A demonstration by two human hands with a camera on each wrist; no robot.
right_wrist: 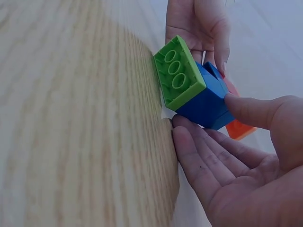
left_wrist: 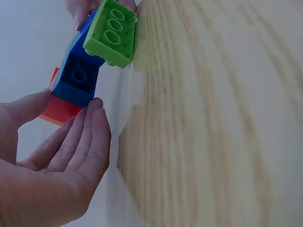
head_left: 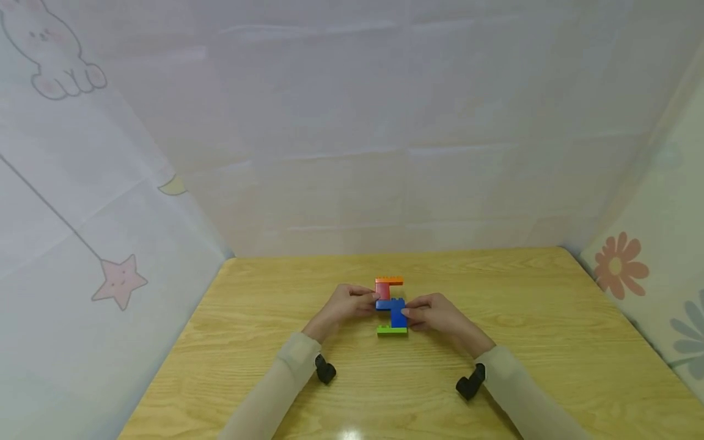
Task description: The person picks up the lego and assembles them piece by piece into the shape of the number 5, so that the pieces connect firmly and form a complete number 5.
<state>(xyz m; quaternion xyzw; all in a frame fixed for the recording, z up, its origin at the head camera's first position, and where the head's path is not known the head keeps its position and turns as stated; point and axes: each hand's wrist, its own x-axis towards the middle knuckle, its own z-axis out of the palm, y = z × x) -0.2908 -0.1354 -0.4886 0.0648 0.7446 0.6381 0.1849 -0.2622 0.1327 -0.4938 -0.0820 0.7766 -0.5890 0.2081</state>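
Observation:
Joined toy building bricks form a stepped shape between the two hands over the wooden table. The orange brick (head_left: 388, 280) is at the far end, then a red brick (head_left: 382, 291), blue bricks (head_left: 398, 314), and a lime-green brick (head_left: 392, 332) nearest the person. The left hand (head_left: 348, 303) pinches the shape from the left, thumb at the red and blue join. From the right, the right hand (head_left: 437, 313) pinches the blue part. In both wrist views, the green brick (left_wrist: 112, 33) turns its hollow underside (right_wrist: 175, 71) towards the camera. Whether the bricks touch the table is unclear.
The wood-grain table (head_left: 264, 373) has rounded far corners. Pale cloth (head_left: 357, 153) hangs behind it and along both sides, printed with a star (head_left: 119, 282) at left and a flower (head_left: 620, 266) at right. Black wrist cameras (head_left: 471, 382) sit at the sleeves.

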